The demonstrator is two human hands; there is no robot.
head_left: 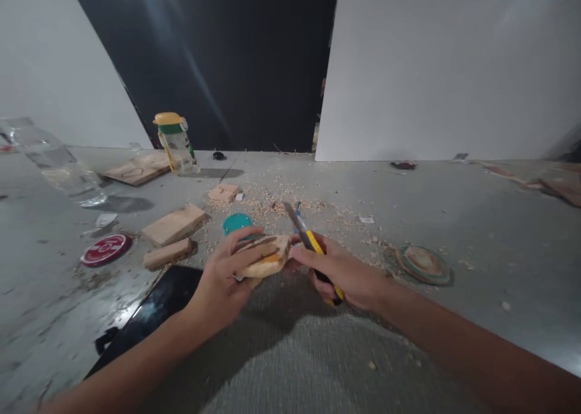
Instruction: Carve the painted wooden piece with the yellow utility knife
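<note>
My left hand (231,275) is closed around a pale carved wooden piece (272,253) with an orange patch on its side. Close beside it on the right, my right hand (333,269) grips a yellow and black utility knife (311,241). The knife's blade is out and points up and to the left, past the top right of the wood. Fingertips of the right hand are at the right end of the piece. Just behind the left hand lies a teal disc (237,223), partly covered by the fingers.
Wood blocks (175,225), a red round lid (106,250) and a black flat panel (167,293) lie left. Behind them stand a clear bottle (63,166) and a yellow-capped bottle (177,144). Shavings (272,205) spread beyond the hands; a round disc (423,264) lies right.
</note>
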